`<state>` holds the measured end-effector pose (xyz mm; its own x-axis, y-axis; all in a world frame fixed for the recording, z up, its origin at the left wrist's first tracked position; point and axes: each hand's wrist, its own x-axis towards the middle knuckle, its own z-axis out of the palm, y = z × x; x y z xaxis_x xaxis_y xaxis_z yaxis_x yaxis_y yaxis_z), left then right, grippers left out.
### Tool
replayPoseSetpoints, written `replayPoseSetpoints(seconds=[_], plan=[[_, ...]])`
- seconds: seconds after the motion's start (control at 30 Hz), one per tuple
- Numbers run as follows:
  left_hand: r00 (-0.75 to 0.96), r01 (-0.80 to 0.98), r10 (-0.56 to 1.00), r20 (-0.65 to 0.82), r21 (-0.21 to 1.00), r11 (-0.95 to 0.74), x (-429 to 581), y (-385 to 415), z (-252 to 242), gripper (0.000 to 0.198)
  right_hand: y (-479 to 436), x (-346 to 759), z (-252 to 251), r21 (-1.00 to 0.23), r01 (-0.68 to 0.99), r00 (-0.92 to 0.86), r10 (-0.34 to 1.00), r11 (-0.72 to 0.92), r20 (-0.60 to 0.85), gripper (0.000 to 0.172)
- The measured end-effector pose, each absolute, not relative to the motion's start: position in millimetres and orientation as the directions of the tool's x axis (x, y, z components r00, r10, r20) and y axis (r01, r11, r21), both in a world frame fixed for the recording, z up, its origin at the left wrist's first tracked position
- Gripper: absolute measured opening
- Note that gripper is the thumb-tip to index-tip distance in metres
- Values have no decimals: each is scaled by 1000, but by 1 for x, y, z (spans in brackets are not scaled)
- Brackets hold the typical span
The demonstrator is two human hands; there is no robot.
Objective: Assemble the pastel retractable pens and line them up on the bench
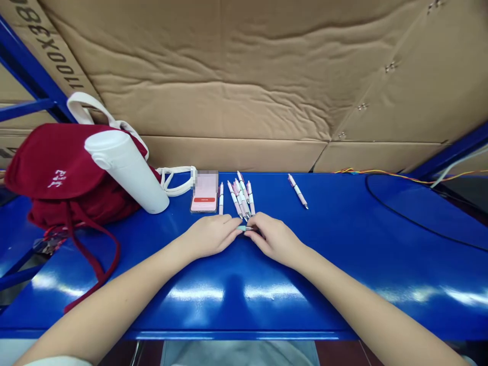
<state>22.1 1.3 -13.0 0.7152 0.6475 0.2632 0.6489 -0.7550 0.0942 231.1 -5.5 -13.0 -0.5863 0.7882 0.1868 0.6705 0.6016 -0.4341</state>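
My left hand (213, 235) is closed around a pen (243, 228) with a pale green barrel, most of which its fingers hide. At the pen's metal tip end, the thumb and fingers of my right hand (277, 239) pinch together; whether they grip the tip or a separate small part cannot be made out. Just beyond my fingers lies a loose bunch of several pink and white pens (241, 195). One more pink and white pen (221, 198) rests left of the bunch, beside a phone (205, 192) with its screen lit.
A single pink and white pen (298, 191) lies farther right on the blue table (328, 284). At the left, a white bottle (127, 170) leans against a red bag (68, 168). A black cable (415, 226) crosses the right side. Cardboard (236, 112) stands behind.
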Motion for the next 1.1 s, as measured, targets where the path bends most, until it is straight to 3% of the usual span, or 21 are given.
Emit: replayPoseSetpoints(seconds=[0.07, 0.17, 0.33, 0.37, 0.57, 0.67, 0.87, 0.97, 1.1], plan=[[693, 670, 677, 248, 122, -732, 22, 1, -11, 26, -5, 232, -9, -538, 647, -569, 812, 541, 132, 22], [704, 669, 672, 229, 102, -736, 21, 1, -10, 26, -3, 233, -8, -598, 625, -577, 813, 501, 77, 30], [739, 614, 613, 279, 97, -783, 20, 2, -14, 29, -2, 234, -12, -668, 595, -544, 836, 448, 76, 6], [742, 605, 604, 291, 98, -790, 20, 2, -16, 29, -2, 234, -12, -677, 590, -534, 842, 440, 82, 7], [757, 565, 575, 310, 130, -815, 21, 3, -22, 30, 1, 235, -9, -631, 588, -591, 801, 506, 91, 22], [753, 571, 585, 302, 143, -809, 21, 3, -23, 31, 1, 236, -10, -657, 581, -569, 817, 481, 95, 8], [733, 600, 621, 279, 166, -783, 20, 3, -23, 31, 2, 237, -10, -661, 567, -584, 806, 491, 98, 16], [743, 594, 618, 257, 174, -786, 21, 3, -23, 30, 1, 237, -11, -703, 564, -552, 831, 433, 69, 5], [750, 599, 623, 223, 173, -782, 21, 3, -21, 29, 0, 238, -11, -697, 578, -541, 839, 424, 61, 11]])
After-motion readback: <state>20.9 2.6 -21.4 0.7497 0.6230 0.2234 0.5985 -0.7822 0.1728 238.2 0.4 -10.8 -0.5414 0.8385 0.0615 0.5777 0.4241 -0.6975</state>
